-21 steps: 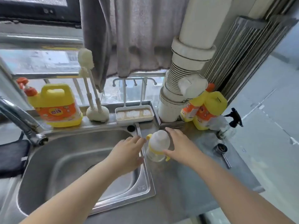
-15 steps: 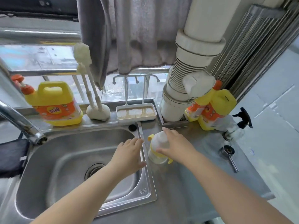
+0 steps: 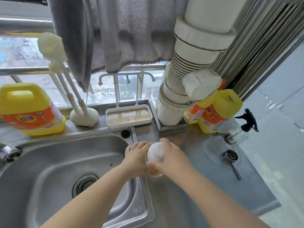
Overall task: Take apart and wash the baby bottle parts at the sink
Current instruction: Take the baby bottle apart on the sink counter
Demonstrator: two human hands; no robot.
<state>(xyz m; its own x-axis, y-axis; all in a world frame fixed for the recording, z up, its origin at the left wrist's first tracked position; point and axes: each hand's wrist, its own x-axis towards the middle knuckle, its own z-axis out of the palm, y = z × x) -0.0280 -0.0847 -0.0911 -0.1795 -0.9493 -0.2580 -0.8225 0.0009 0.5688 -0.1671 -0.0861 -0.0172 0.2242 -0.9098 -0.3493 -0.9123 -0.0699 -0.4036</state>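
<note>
Steel surface (image 3: 205,186) runs to the right of the sink (image 3: 49,170), and on it, just beside the sink rim, we hold the baby bottle (image 3: 155,153) upright. Our left hand (image 3: 135,156) curls its fingers around the bottle from the left; our right hand (image 3: 171,159) wraps its fingers over the white cap from the right. On the ledge behind the sink we see a yellow detergent jug (image 3: 31,109), two sponge brushes (image 3: 52,48) in a white holder, and a white tray (image 3: 129,116). A grey towel (image 3: 115,33) hangs in front of the window. A white pipe (image 3: 194,63) goes up in the corner, with two more yellow bottles (image 3: 218,111) and a spray bottle (image 3: 243,127) near it. A small metal cup (image 3: 230,156) lies on the surface to the right.
</note>
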